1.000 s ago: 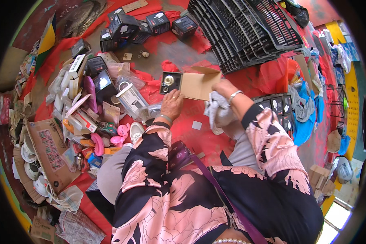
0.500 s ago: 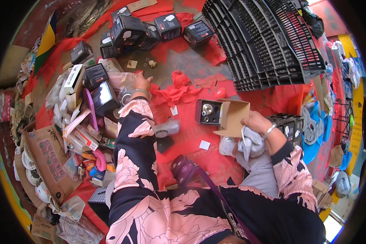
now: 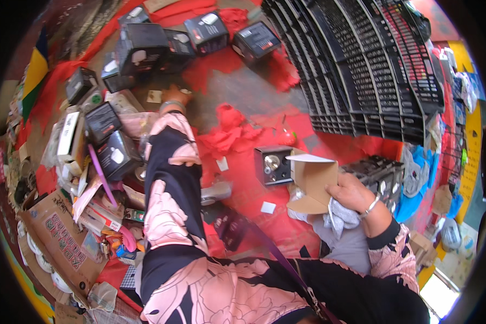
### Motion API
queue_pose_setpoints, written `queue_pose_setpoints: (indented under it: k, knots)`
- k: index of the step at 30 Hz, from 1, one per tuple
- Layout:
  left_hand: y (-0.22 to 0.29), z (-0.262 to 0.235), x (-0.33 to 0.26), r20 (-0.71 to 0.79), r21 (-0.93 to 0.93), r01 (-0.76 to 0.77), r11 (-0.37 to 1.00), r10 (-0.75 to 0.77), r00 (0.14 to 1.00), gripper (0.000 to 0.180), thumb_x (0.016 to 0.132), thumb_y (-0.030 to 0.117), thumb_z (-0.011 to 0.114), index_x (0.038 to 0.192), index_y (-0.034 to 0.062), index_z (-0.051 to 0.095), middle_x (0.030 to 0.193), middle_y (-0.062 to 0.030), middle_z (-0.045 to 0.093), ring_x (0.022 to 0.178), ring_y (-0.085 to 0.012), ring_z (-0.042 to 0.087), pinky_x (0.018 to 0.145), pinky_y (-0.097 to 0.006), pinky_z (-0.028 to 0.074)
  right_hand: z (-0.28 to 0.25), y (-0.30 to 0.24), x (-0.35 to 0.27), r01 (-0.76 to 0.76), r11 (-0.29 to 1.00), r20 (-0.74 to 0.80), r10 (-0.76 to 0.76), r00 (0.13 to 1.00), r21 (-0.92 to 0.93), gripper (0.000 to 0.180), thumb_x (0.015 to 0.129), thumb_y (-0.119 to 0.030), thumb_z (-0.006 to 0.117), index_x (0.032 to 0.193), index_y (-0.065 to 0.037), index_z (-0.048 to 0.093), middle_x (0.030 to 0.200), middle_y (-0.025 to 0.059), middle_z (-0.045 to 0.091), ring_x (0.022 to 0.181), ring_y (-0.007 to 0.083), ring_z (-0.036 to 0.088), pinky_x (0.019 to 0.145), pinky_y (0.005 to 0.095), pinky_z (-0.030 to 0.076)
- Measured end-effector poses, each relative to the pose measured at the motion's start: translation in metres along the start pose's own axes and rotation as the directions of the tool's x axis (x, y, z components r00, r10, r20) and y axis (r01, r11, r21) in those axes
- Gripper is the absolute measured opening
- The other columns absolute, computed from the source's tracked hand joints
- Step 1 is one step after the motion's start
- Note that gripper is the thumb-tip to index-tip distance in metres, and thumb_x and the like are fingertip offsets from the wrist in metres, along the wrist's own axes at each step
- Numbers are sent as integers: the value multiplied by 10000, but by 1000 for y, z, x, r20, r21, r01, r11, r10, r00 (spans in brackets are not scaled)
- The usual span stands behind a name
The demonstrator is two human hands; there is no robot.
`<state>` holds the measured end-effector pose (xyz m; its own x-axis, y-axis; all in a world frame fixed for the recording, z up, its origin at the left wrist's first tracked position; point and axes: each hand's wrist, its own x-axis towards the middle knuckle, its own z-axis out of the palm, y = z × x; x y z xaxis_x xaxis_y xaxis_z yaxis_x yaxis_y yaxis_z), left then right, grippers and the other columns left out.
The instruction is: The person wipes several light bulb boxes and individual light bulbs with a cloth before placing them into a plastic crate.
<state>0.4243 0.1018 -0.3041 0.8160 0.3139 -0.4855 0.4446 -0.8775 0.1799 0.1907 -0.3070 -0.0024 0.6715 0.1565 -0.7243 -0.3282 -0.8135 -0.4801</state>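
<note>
My left hand (image 3: 176, 95) reaches far forward over the surface, beside a small square card (image 3: 154, 96). Its fingers are blurred, and whether they hold anything does not show. At the right, my right hand (image 3: 352, 193) is closed on the brown flap of an opened cardboard box (image 3: 313, 186). Inside the box's dark compartment sit round metal parts (image 3: 271, 162). A grey cloth (image 3: 340, 217) bunches under the right hand, against my leg; whether the fingers also grip it is unclear.
Several black boxes (image 3: 140, 48) stand at the far left. A stack of black plastic crates (image 3: 362, 70) fills the far right. Packages and a purple-edged item (image 3: 103, 175) pile up at the left. Torn red sheet (image 3: 229, 129) and a white paper square (image 3: 268, 207) lie in the middle.
My left hand has moved farther forward, to where a small pale part lay beside the card. My right hand still grips the box flap; the view has shifted slightly.
</note>
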Motion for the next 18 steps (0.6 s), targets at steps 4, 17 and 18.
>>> queue_pose_setpoints:
  k: [4,17,18]
  knots:
    - [-13,7,26,-6,9,-119,993,119,993,597,689,399,711,1185,92,580,1251,-237,517,1187,-388,483,1002,-415,406,-5,-5,7,3,1000,32,-3,999,-24,280,803,-192,494,961,8,610,884,254,624,845,416,592,738,446,470]
    - [-31,49,-44,-153,-90,-181,979,165,974,344,720,87,592,1059,46,558,1056,-264,602,1000,-433,577,872,-472,471,8,6,1,44,999,-3,-44,999,-25,299,791,-198,500,984,4,607,906,254,628,855,405,605,741,437,475]
    - [-38,58,-49,-142,-87,-177,980,164,976,321,715,90,597,1033,47,570,1031,-257,612,982,-426,586,862,-470,473,9,6,1,13,999,10,-13,1000,-44,299,791,-201,502,979,7,608,912,258,626,860,404,605,741,436,476]
